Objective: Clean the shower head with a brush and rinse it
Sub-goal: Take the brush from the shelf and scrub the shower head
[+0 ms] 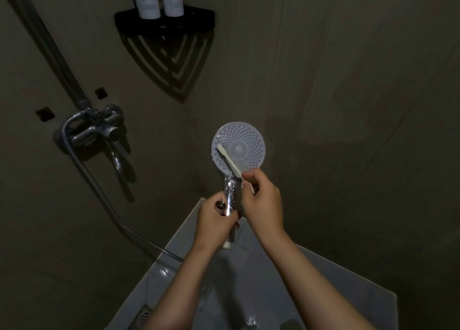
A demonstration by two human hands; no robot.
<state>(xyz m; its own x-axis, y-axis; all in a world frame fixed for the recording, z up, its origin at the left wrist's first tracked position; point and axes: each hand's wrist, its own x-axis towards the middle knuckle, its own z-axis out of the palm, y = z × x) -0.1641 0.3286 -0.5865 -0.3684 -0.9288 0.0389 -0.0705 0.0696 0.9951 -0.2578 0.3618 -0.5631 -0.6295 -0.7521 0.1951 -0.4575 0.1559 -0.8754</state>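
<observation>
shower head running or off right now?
Off, apparently: no spray leaves the shower head nozzles while the brush lies across its face.

So we count one shower head (238, 148), one brush (228, 161), two bottles (146, 0) on one corner shelf (164, 21), one mixer tap (94, 128) and one floor drain (144, 316).

Left hand (216, 217) grips shower head (238, 148); right hand (263, 200) presses brush (228, 161) on it.

- One head-worn wide-angle view looks forward and down into a shower corner.
- It sits close above the hands (239, 205), with the corner shelf (164, 22) farther off at top.
</observation>
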